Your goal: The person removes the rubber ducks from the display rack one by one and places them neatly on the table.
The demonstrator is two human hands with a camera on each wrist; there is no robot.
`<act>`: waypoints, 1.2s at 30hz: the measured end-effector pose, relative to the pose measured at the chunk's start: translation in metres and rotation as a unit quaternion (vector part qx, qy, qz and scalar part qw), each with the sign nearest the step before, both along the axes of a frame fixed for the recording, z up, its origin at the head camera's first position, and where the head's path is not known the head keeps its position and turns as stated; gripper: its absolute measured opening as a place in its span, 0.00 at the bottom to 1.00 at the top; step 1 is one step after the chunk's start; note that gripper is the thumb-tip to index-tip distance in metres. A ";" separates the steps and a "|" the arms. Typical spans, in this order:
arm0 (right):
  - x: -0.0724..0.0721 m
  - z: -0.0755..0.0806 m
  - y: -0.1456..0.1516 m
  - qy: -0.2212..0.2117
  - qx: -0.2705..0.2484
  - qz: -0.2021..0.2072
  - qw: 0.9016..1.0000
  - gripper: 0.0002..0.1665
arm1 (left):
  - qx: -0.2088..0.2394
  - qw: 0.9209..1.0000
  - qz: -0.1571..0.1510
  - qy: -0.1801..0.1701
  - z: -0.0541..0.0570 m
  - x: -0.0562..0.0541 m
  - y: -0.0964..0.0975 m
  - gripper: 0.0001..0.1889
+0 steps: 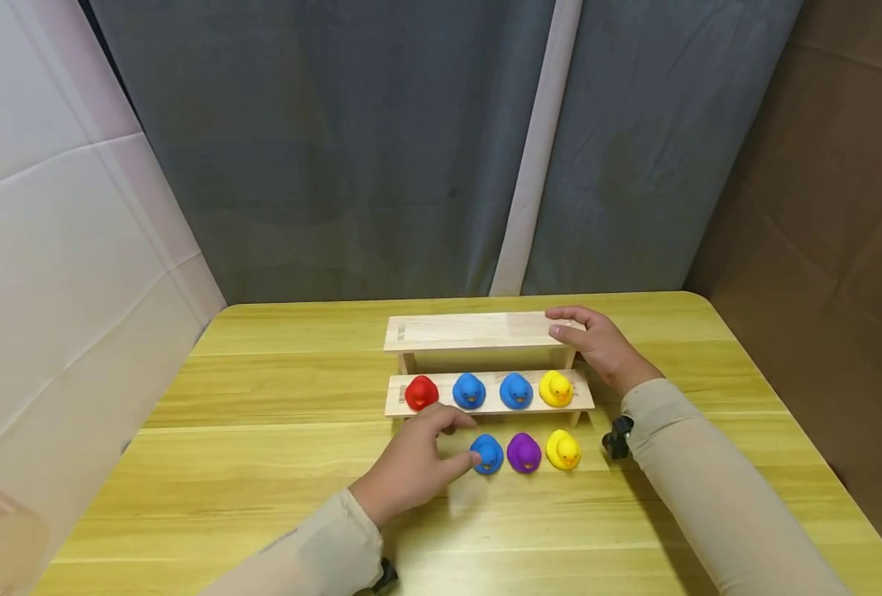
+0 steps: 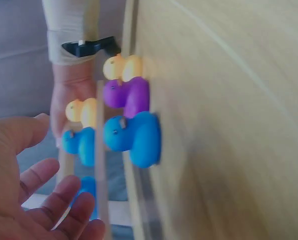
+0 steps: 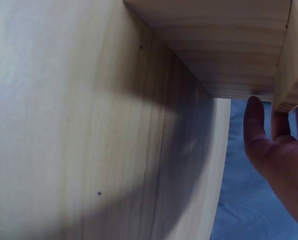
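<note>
My left hand (image 1: 414,463) hovers beside a blue toy duck (image 1: 488,455) at the left end of the front row on the table. Its fingers are spread in the left wrist view, with a gap between them and the blue duck (image 2: 139,137). To the right of that duck sit a purple duck (image 1: 524,454) and a yellow duck (image 1: 563,449). My right hand (image 1: 601,343) grips the right end of the taller, bare wooden shelf (image 1: 478,331). In the right wrist view, its fingers (image 3: 255,122) reach around the wood.
On the lower wooden shelf (image 1: 491,403) stand a red duck (image 1: 421,392), two blue ducks, the left one (image 1: 469,391) beside the red, and a yellow duck (image 1: 556,388). The wood-grain table (image 1: 262,463) ends at a grey curtain (image 1: 322,165). A brown panel (image 1: 821,248) rises on the right.
</note>
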State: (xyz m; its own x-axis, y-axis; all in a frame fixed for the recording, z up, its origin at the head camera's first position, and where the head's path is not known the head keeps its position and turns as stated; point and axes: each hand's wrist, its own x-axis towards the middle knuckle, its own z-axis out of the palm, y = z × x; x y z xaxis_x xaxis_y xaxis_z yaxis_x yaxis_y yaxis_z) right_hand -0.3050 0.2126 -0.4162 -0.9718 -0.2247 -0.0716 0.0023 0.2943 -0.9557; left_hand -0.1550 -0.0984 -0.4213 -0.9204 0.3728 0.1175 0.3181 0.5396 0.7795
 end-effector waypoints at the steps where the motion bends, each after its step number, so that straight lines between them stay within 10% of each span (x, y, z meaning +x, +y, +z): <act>1: 0.000 0.000 0.000 0.000 0.000 0.000 1.000 0.29 | 0.009 1.000 0.005 0.002 0.003 0.001 -0.001 0.18; 19: 0.000 0.000 0.000 -0.006 -0.007 -0.002 1.000 0.29 | 0.062 0.992 0.099 0.042 0.023 -0.008 -0.021 0.15; 36: 0.000 0.000 -0.001 -0.007 -0.012 -0.004 1.000 0.29 | -0.017 0.985 0.168 0.027 0.016 -0.029 -0.044 0.19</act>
